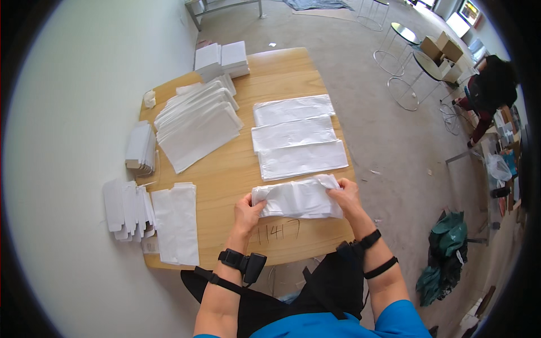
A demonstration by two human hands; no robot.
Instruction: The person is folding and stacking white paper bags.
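Observation:
A folded bundle of glossy white plastic bags [298,197] lies near the front right of the wooden table. My left hand [247,215] grips its left end, thumb on top and fingers underneath. At the other end my right hand [345,197] pinches the upper right corner. Just beyond, three similar folded white bundles [301,159] lie overlapping in a column. Fanned-out white bags [197,124] cover the far left, and another flat white stack [176,224] rests at the near left. How many layers I hold is hidden.
White box stacks [234,56] stand at the table's back, with further stacks [140,145] along the wall. Handwriting marks the wooden table [225,250]. Round stools [426,66], cardboard boxes [442,48] and a bending person [493,84] are to the right, above a dark green heap [445,253].

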